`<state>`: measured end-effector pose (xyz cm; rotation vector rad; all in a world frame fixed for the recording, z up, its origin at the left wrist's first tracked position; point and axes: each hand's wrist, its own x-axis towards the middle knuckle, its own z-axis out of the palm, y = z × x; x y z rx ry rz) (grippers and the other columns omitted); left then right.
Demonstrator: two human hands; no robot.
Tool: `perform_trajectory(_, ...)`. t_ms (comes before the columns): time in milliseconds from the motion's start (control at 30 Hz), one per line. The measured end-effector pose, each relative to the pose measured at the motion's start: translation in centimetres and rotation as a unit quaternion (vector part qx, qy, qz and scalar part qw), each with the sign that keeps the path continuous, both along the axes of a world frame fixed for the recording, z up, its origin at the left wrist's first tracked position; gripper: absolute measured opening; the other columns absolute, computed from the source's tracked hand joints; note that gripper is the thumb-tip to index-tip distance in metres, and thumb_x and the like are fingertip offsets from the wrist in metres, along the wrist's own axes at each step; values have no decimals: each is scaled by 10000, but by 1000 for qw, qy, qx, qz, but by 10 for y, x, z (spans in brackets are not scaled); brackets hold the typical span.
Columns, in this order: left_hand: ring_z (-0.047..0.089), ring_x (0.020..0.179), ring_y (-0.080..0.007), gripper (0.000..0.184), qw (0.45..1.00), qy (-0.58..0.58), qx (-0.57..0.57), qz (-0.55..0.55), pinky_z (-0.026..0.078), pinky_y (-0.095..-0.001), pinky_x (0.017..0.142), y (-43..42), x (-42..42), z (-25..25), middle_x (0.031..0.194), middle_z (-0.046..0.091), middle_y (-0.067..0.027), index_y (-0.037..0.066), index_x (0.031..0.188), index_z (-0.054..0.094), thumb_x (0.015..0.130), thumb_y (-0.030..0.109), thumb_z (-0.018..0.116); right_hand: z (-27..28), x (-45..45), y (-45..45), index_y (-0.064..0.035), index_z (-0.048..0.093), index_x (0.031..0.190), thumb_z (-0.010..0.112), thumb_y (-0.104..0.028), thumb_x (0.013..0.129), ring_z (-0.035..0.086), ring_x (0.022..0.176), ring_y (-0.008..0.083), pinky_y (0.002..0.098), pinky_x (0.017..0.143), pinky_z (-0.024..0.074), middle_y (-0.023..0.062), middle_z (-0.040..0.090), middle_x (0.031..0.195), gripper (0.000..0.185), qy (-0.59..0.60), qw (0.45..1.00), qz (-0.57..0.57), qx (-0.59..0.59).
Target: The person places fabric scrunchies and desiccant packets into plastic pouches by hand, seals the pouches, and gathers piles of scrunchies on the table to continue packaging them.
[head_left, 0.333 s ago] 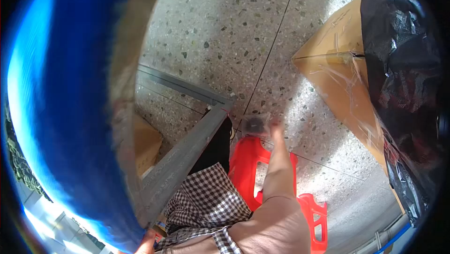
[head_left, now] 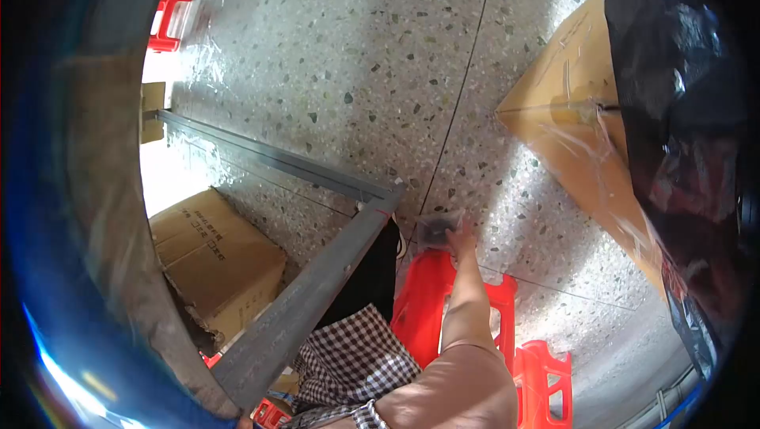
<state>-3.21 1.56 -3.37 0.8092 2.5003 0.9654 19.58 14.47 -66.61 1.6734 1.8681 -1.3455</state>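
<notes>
My right hand point(head_left: 462, 239) reaches down past a red plastic stool point(head_left: 421, 294). Its fingers close on a small clear plastic bag point(head_left: 440, 228) with something dark inside, too blurred to name. The bag is just beyond the stool, low over the speckled floor. Of my left hand point(head_left: 245, 423) only a sliver shows at the bottom edge, beside the grey frame and the blue-grey sheet-like mass; its fingers are hidden. Brown-and-white checked clothing point(head_left: 356, 350) lies between my arms.
A grey metal frame point(head_left: 309, 310) makes a corner left of the stool. Beyond it lies a cardboard box point(head_left: 218, 259). At right stands a large taped carton point(head_left: 562, 120) with black plastic point(head_left: 673, 112) over it. Another red stool point(head_left: 542, 385) is at lower right. A blurred blue mass point(head_left: 47, 239) fills the left edge.
The blue mass has swung left, uncovering the box, the frame's far end and a distant red stool. My right hand, with the bag, appears slightly lower. My left hand has mostly slipped from view.
</notes>
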Motion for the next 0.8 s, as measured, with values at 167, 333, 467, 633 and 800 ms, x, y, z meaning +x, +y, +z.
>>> perform_trajectory(167,557,1101,-421,590,993,106,-54,-22,399,-498,1010,-15,-22,-36,1466,334,-217,179,1367,400,833,62,622,-29,3,-2,-109,401,1403,721,-417,718,574,1120,345,442,973,434,149,549,1322,816,-23,999,-32,2)
perform_trajectory(333,553,1098,-434,545,971,202,-119,-40,401,-499,1006,-28,-41,-61,1464,325,-234,167,1324,450,823,47,628,1,-20,15,-62,462,1361,685,-514,734,533,1169,370,454,988,426,136,544,1321,804,-143,986,-18,-81)
perform_trajectory(467,550,1095,-443,511,948,261,-175,-55,403,-500,1003,-26,-44,-61,1463,317,-247,157,1289,489,814,34,632,-38,-4,-6,-67,527,1293,652,-421,751,557,1020,363,446,868,438,144,580,1161,659,-99,991,50,76)
perform_trajectory(633,546,1091,-456,471,913,311,-250,-79,405,-501,999,-29,-46,-55,1462,307,-265,145,1246,539,804,18,638,-82,7,-30,-74,608,1208,610,-304,771,586,833,355,436,719,453,156,625,960,494,-58,955,132,259)
perform_trajectory(800,542,1088,-468,434,881,316,-329,-129,406,-502,995,4,-30,-15,1460,297,-282,133,1203,588,793,2,643,50,-22,0,-76,667,1065,588,-221,789,571,664,325,417,595,456,134,601,738,322,48,993,-104,17)
